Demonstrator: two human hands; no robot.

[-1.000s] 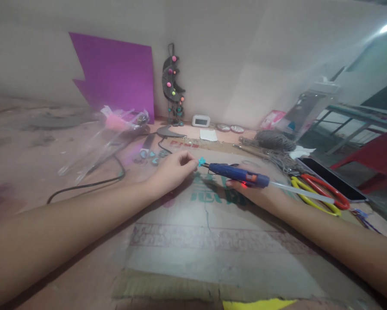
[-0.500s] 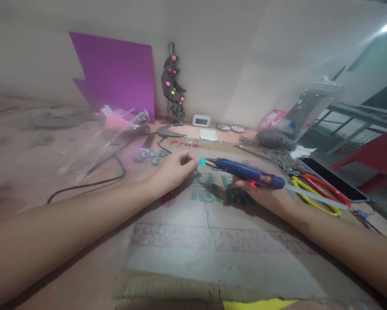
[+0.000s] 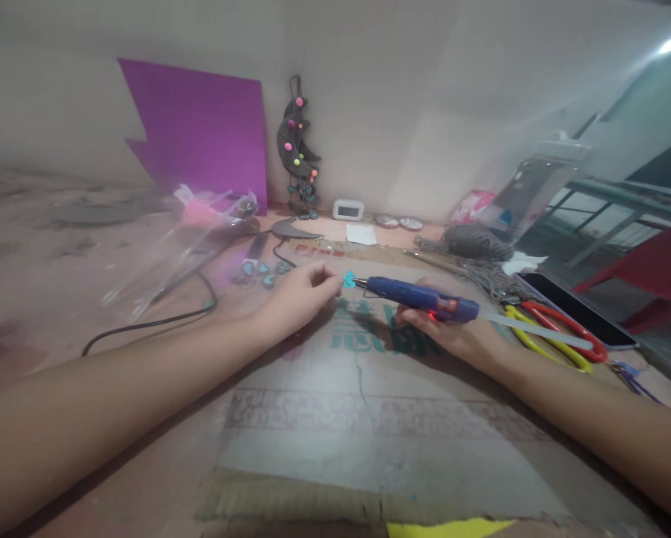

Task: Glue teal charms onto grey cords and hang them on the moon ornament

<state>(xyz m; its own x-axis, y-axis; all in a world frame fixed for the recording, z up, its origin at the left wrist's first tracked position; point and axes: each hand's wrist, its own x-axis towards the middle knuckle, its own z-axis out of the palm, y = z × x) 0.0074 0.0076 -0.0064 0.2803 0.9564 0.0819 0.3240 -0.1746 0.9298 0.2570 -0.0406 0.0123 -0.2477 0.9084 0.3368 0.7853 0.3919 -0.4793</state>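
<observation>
Left hand [image 3: 302, 299]: you pinch the small blue piece [image 3: 350, 279] by its edge, over the cardboard [image 3: 324, 448].
Right hand [image 3: 464, 336]: wrapped around the glue gun [image 3: 408, 295], apart from your left.
Glue gun tip [image 3: 360, 282]: right by the piece; looks like glue time. Probably hot, so your next move needs steady hands.

Left hand [image 3: 307, 295] is pinching a small turquoise flower-like piece [image 3: 350, 279] above the cardboard sheet [image 3: 380, 456]. Right hand [image 3: 453, 329] is gripping a blue glue gun [image 3: 408, 294], nozzle pointing at the piece; contact too small to tell. Pale glue stick [image 3: 537, 330] is jutting from its rear. Near the far edge of the bench [image 3: 145, 478], a white digital clock [image 3: 348, 210] is standing. Toward the right edge, grey yarn [image 3: 475, 243], red and yellow scissor handles [image 3: 571, 329] and a phone [image 3: 579, 310] are lying. Purple sheet [image 3: 206, 134] is leaning against the wall, left of a grey moon ornament [image 3: 291, 138].
</observation>
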